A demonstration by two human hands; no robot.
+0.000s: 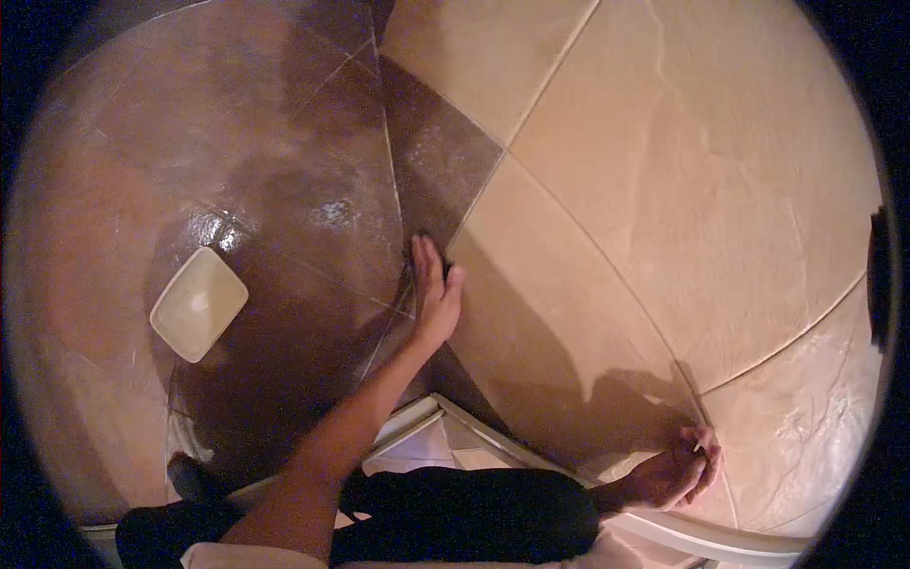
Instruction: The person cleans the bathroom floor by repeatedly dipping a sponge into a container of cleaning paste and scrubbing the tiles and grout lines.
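My left hand [435, 296] reaches to the seam between the dark brown tiles [284, 161] and the beige tiles [664, 190]. Its fingers are stretched out and lie flat against the surface. A dark edge shows beside the fingertips; I cannot tell if it is shadow or something under them. Lower right, my right hand [678, 472] is close to the beige tiles with its fingers curled together. What it holds, if anything, is hidden. A cream rectangular tub [199, 305] with rounded corners stands on the brown tiles, left of my left hand and apart from it.
Wet, shiny patches [334, 212] lie on the brown tiles near the tub. A pale raised frame [493, 438] runs along the bottom, close to my arms. Dark clothing [464, 517] covers part of the lower view. A dark object [878, 280] sits at the far right edge.
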